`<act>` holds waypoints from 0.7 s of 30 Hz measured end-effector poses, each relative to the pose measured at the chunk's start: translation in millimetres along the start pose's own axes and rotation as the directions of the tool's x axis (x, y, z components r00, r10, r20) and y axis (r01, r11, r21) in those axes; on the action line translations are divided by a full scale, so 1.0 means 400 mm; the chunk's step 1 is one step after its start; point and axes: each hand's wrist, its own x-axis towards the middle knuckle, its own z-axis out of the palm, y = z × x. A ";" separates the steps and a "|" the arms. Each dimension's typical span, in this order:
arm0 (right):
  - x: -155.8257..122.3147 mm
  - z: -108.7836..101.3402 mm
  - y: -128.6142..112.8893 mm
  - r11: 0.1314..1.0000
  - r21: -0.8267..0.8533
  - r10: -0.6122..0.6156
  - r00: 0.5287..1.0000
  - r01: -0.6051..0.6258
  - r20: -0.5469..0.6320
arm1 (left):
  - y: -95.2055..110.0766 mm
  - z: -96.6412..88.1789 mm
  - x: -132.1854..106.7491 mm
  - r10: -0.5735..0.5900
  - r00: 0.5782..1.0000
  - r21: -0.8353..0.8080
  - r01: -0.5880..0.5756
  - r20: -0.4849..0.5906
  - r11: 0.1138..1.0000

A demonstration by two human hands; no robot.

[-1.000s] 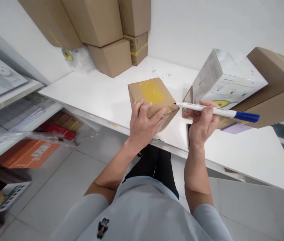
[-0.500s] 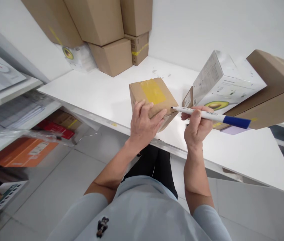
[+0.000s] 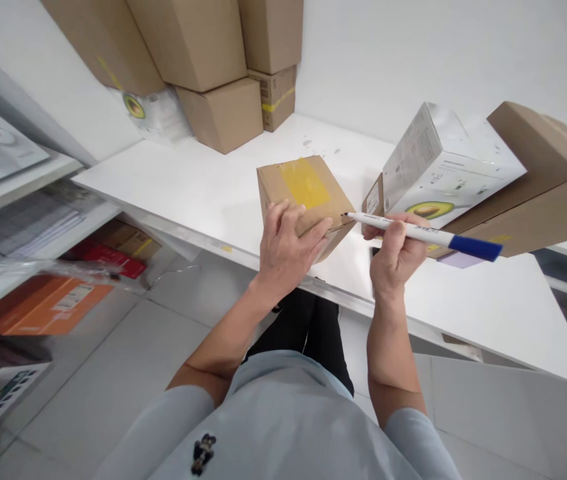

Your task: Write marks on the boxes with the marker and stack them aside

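A small cardboard box (image 3: 303, 190) with yellow tape on top sits near the front edge of a white table (image 3: 203, 193). My left hand (image 3: 286, 250) grips its near side, fingers curled over the top edge. My right hand (image 3: 396, 250) is closed on a white marker with a blue cap end (image 3: 423, 233). The marker lies almost level, and its tip touches the box's right top corner.
A white carton with an avocado picture (image 3: 443, 173) and long cardboard boxes (image 3: 543, 180) lie at the right. Stacked cardboard boxes (image 3: 198, 60) stand at the back left against the wall. Shelves with orange and red packages (image 3: 58, 300) are at the left.
My right hand has brought the marker left and slightly down until its tip meets the box's corner. The left hand has stayed on the box.
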 end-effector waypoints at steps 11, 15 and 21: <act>-0.118 -0.116 0.150 0.900 -0.435 0.104 0.980 -0.020 0.169 | -0.093 0.052 0.065 -0.044 0.990 -0.180 0.069 0.137 0.981; -0.167 -0.149 0.216 0.618 -0.747 0.417 0.703 0.247 0.577 | -0.099 0.069 0.066 -0.047 0.992 -0.224 0.072 0.115 0.972; -0.165 -0.120 0.246 0.452 -0.807 0.607 0.533 0.379 0.590 | -0.127 0.086 0.077 0.019 0.992 -0.241 0.012 0.128 0.970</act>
